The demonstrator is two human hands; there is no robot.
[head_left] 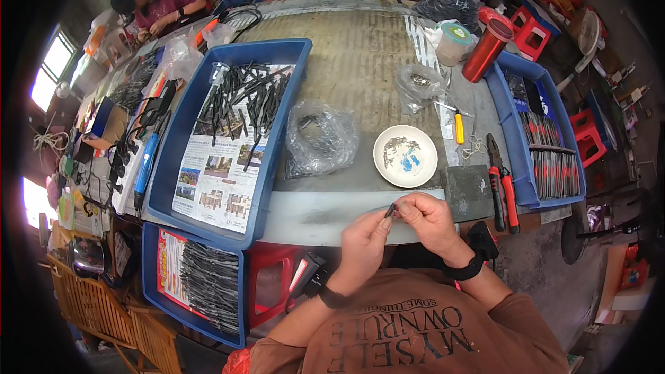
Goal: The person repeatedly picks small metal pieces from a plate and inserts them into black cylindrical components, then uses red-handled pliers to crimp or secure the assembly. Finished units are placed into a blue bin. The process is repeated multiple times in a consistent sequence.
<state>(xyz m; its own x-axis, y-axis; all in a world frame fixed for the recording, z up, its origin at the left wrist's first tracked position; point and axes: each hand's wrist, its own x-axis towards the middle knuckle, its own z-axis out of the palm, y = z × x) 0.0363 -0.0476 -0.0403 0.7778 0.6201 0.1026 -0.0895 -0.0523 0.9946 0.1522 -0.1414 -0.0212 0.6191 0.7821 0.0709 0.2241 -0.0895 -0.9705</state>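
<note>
Close to the table's front edge, my left hand (pixel 366 237) and my right hand (pixel 431 223) meet with their fingertips pinched together. Between them is a small, thin black piece (pixel 391 210), mostly covered by the fingers. Whether the right fingertips also hold something smaller cannot be made out. Just beyond the hands stands a white bowl (pixel 405 179) holding small metal pieces (pixel 397 145) and some blue bits (pixel 411 160). Under the hands lies a pale grey strip (pixel 325 216) along the table edge.
Left, a blue tray (pixel 264 197) holds black strips on newspaper; below it, another blue tray (pixel 242 298) holds more. A clear plastic bag (pixel 322 140) lies mid-table. On the right are pliers (pixel 509 194), a yellow-handled screwdriver (pixel 458 128), a red flask (pixel 488 50) and a blue bin (pixel 516 145). Another person (pixel 166 0) sits far left.
</note>
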